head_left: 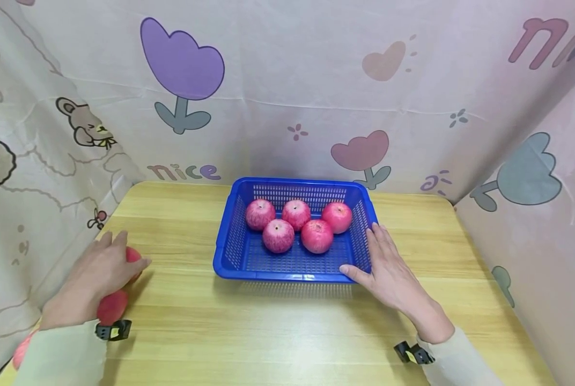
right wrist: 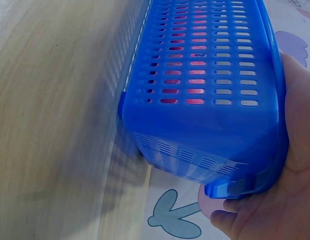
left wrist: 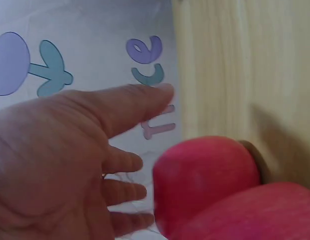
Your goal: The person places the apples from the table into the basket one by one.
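At the left of the table, my left hand [head_left: 91,271] is stretched over a red apple [head_left: 133,255], with its thumb and fingers spread. A second apple [head_left: 112,308] lies beside the wrist. In the left wrist view the nearer-to-wall apple [left wrist: 205,175] stands just off the fingertips, and a gap shows between them. My right hand [head_left: 393,271] rests on the front right corner of a blue plastic basket [head_left: 287,277], thumb over the front rim and fingers laid along the right rim. Inside the basket sit several red apples [head_left: 278,236].
Another apple [head_left: 23,351] shows partly behind the left sleeve at the table's left edge. The wooden table [head_left: 268,332] meets a printed cloth [head_left: 287,69] at the back and both sides. A dark band with a small camera [head_left: 113,331] sits on each wrist.
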Available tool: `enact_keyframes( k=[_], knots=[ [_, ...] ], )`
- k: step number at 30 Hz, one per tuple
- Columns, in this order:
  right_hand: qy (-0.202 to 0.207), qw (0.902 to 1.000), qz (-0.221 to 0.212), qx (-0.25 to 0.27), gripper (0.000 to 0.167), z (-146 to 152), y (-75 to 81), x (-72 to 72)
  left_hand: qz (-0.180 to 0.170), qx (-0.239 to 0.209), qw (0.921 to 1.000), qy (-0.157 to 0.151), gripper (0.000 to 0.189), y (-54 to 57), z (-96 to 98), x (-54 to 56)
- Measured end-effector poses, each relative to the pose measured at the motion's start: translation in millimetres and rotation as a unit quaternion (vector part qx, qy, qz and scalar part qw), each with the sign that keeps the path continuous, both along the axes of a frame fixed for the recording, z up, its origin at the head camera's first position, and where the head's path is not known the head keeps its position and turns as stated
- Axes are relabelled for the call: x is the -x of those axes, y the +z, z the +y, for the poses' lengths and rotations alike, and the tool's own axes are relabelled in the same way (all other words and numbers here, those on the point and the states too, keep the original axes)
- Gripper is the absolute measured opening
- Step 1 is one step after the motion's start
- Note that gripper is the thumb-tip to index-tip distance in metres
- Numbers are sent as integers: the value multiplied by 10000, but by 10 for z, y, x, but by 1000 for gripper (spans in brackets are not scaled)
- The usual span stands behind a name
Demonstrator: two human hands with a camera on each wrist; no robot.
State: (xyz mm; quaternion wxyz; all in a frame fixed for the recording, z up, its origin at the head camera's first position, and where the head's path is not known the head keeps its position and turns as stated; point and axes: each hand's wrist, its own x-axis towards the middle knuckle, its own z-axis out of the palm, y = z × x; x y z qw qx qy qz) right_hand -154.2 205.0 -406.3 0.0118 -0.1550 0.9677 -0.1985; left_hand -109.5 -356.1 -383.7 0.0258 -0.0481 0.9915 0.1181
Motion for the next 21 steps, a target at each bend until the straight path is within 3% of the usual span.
enact_keyframes(
  k=[7,13,21],
  knots=[
    [-34,10000,-4,3,116,-2,-6,4,-756,-128,9969,169,96,-92,-64,52],
    [-69,10000,-54,13,116,-1,-3,-4,-803,-145,9961,342,90,-149,-93,73],
    [-68,10000,-56,36,116,-6,0,-3,-793,-300,9953,471,95,-156,-70,61]
  ],
)
